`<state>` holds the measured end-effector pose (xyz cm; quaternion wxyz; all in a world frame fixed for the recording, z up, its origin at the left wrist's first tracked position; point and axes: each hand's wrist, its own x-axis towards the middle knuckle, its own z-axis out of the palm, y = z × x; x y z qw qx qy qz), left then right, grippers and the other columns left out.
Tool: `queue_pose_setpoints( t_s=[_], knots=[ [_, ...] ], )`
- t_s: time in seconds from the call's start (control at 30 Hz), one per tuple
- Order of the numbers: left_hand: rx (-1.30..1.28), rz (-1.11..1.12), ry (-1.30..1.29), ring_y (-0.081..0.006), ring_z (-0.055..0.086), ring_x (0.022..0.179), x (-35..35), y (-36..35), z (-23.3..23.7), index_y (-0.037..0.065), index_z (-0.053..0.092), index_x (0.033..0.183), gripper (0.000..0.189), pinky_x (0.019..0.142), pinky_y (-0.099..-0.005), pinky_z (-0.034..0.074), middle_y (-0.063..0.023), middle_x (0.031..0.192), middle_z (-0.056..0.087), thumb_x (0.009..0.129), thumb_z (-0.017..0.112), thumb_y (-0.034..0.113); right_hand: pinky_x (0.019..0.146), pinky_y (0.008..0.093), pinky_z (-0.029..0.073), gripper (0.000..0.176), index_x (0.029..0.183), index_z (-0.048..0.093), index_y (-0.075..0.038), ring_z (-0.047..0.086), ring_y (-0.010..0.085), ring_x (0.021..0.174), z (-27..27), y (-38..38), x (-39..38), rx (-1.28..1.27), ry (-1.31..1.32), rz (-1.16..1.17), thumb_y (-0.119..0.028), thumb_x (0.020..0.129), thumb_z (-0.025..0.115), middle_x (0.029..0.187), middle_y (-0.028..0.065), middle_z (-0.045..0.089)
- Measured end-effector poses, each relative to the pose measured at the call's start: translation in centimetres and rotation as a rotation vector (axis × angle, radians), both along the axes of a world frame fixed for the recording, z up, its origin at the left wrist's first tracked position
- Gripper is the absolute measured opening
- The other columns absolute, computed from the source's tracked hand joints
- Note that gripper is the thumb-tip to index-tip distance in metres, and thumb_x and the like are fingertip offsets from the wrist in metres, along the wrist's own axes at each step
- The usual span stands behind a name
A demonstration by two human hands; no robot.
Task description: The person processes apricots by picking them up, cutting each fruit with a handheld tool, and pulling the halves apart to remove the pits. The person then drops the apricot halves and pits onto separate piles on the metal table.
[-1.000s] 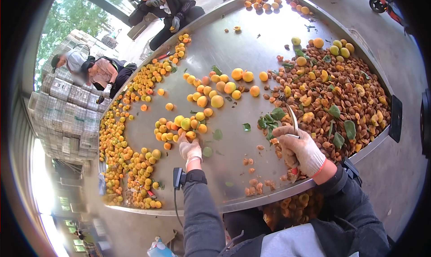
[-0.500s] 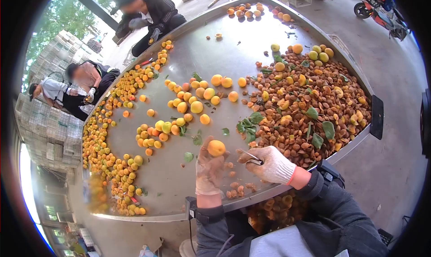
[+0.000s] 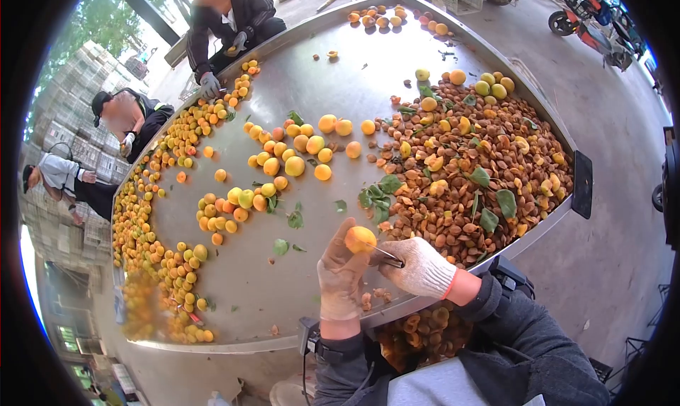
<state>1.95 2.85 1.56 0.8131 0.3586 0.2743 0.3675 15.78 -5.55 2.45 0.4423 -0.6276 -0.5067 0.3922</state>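
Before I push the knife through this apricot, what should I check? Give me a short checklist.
1. Apricot gripped by the left hand: ok.
2. Knife held firmly in the right hand: ok.
3. Blade resting against the apricot's side: ok.
4. Left hand clear of the blade's path: cannot tell, it sits right behind the fruit.
5. Both hands gloved: ok.
6. Co-worker's hand away from the blade: ok, it is at the far rim of the table.
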Motion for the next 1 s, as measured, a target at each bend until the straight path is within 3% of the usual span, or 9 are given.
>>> queue_pose_setpoints(
  t_s=[0.1,0.17,0.3,0.43,0.53,0.6,0.83,0.93,1.0],
  knots=[
    [0.046,-0.007,0.123,-0.0152,0.060,0.101,-0.2,-0.2,1.0,-0.003,0.050,0.131,0.059,0.090,-0.0281,0.049,-0.0067,0.111,0.061,0.076,0.067,-0.012,0.069,0.0364,0.052,0.026,0.103,0.065,-0.003,0.066,0.0335,0.078,0.3,0.0,0.0,-0.032,-0.119,0.005,-0.009,0.077,0.061,0.082,0.0188,0.066],
    [0.252,0.001,0.209,-0.0143,0.058,0.104,-0.3,-0.3,0.2,-0.002,0.051,0.130,0.061,0.090,-0.0280,0.049,-0.0046,0.114,0.057,0.073,0.071,-0.013,0.068,0.0374,0.051,0.026,0.103,0.065,-0.003,0.065,0.0350,0.077,0.2,0.2,-0.2,-0.080,-0.145,-0.008,-0.009,0.077,0.061,0.082,0.0191,0.066],
    [0.353,0.011,0.178,-0.0142,0.056,0.105,0.1,-0.4,-0.1,-0.002,0.051,0.131,0.065,0.091,-0.0278,0.048,-0.0035,0.115,0.054,0.071,0.073,-0.013,0.069,0.0397,0.051,0.021,0.099,0.067,-0.005,0.064,0.0370,0.078,0.2,0.5,-0.7,-0.149,-0.194,-0.059,-0.011,0.080,0.058,0.082,0.0201,0.066],
    [0.572,0.172,0.285,-0.0183,0.059,0.101,1.5,-1.3,0.4,-0.004,0.050,0.130,0.064,0.085,-0.0302,0.050,-0.0088,0.112,0.060,0.071,0.073,-0.012,0.068,0.0388,0.050,0.020,0.098,0.067,-0.004,0.064,0.0371,0.077,-0.7,0.8,-0.9,-0.151,-0.114,-0.050,-0.011,0.082,0.058,0.082,0.0215,0.065],
    [0.572,0.226,0.352,-0.0160,0.057,0.102,1.7,-1.3,0.2,-0.003,0.053,0.127,0.061,0.088,-0.0290,0.049,-0.0067,0.112,0.059,0.070,0.073,-0.012,0.067,0.0378,0.050,0.018,0.097,0.068,-0.004,0.065,0.0350,0.075,-2.0,1.1,-1.4,-0.115,0.054,-0.098,-0.010,0.082,0.059,0.081,0.0219,0.065],
    [0.547,0.218,0.373,-0.0143,0.057,0.104,1.6,-1.2,0.2,-0.003,0.054,0.125,0.059,0.090,-0.0281,0.048,-0.0050,0.113,0.057,0.070,0.073,-0.012,0.066,0.0352,0.050,0.017,0.096,0.068,-0.003,0.066,0.0260,0.072,-2.2,1.3,-1.3,-0.113,0.120,-0.026,-0.009,0.083,0.059,0.079,0.0181,0.067],
    [0.309,0.102,0.205,-0.0165,0.060,0.096,0.9,-0.2,0.9,-0.003,0.053,0.127,0.057,0.084,-0.0296,0.051,-0.0072,0.109,0.063,0.075,0.075,-0.005,0.066,0.0300,0.048,0.017,0.095,0.069,-0.002,0.059,0.0119,0.070,-0.2,2.2,-0.1,-0.254,0.311,0.171,-0.012,0.084,0.061,0.075,0.0099,0.068],
    [0.256,0.112,0.195,-0.0158,0.059,0.099,0.9,-0.8,0.7,-0.004,0.052,0.128,0.060,0.087,-0.0288,0.050,-0.0075,0.112,0.061,0.073,0.075,-0.006,0.066,0.0339,0.049,0.020,0.100,0.068,-0.005,0.065,0.0204,0.070,-0.5,1.5,-1.2,-0.262,0.330,0.092,-0.013,0.084,0.059,0.076,0.0144,0.068],
    [0.290,0.137,0.236,-0.0153,0.058,0.102,1.3,-1.0,0.7,-0.005,0.050,0.129,0.063,0.091,-0.0283,0.048,-0.0081,0.115,0.060,0.071,0.076,-0.007,0.067,0.0381,0.050,0.025,0.103,0.064,-0.002,0.066,0.0320,0.075,0.0,1.2,-1.5,-0.118,-0.120,-0.125,-0.012,0.079,0.062,0.080,0.0194,0.066]
  ],
)
